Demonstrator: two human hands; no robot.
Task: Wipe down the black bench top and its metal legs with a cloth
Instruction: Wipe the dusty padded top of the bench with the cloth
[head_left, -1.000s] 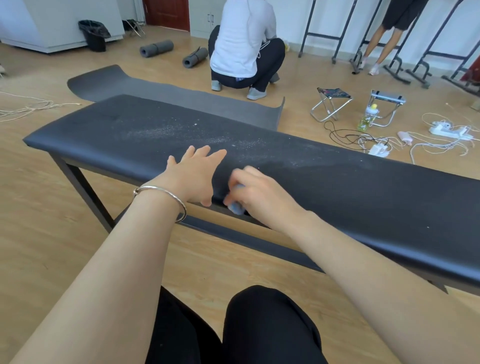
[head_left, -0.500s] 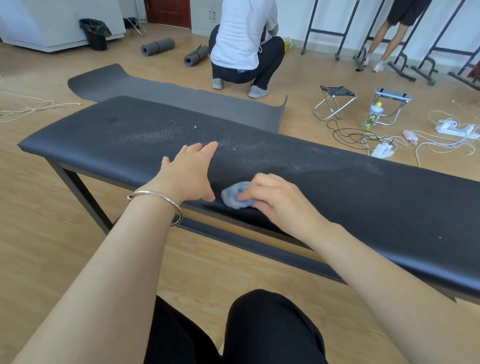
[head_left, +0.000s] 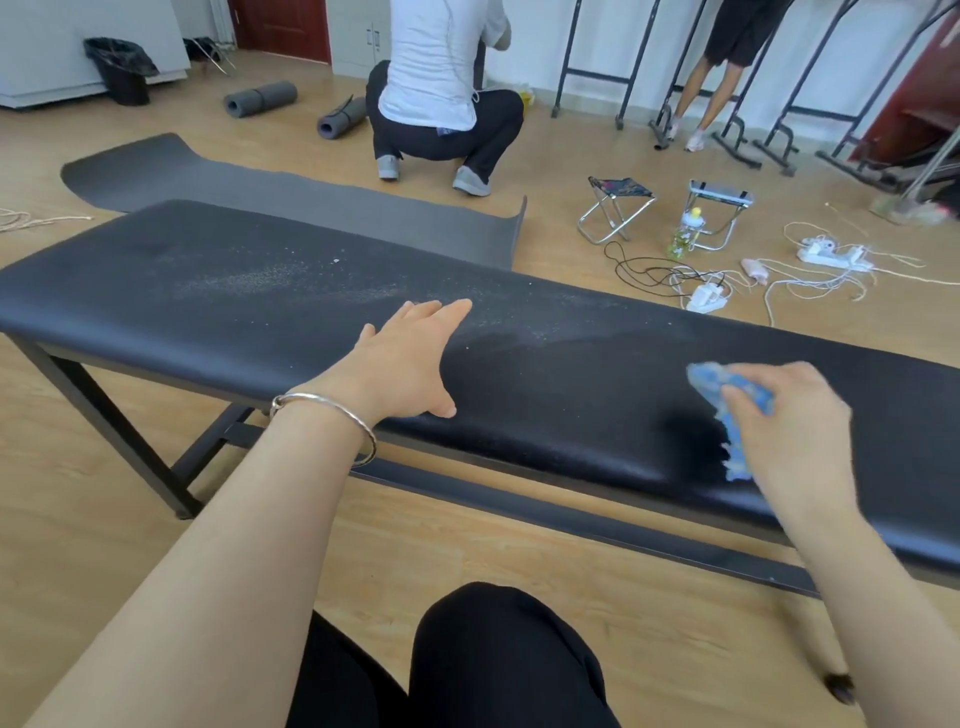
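Note:
A long black padded bench top (head_left: 218, 296) runs across the view, speckled with pale dust along its middle and far side. My left hand (head_left: 400, 364) lies flat on the top near its front edge, fingers straight. Further right, my right hand (head_left: 789, 415) grips a crumpled blue cloth (head_left: 727, 395) and presses it on the bench top. The patch between my hands looks darker and free of dust. A black metal leg (head_left: 114, 431) slants down at the left, and a low rail (head_left: 545, 514) joins the legs under the seat.
A grey mat (head_left: 270, 192) lies on the wood floor behind the bench, with rolled mats beyond. A person crouches at the back (head_left: 441, 88). Two folding stools (head_left: 618, 208), a bottle, power strips and loose cables (head_left: 701, 291) sit at the right. My knees (head_left: 493, 660) are below.
My right hand has swept the blue cloth along the bench top from beside my left hand to the right. My left hand has stayed flat in place.

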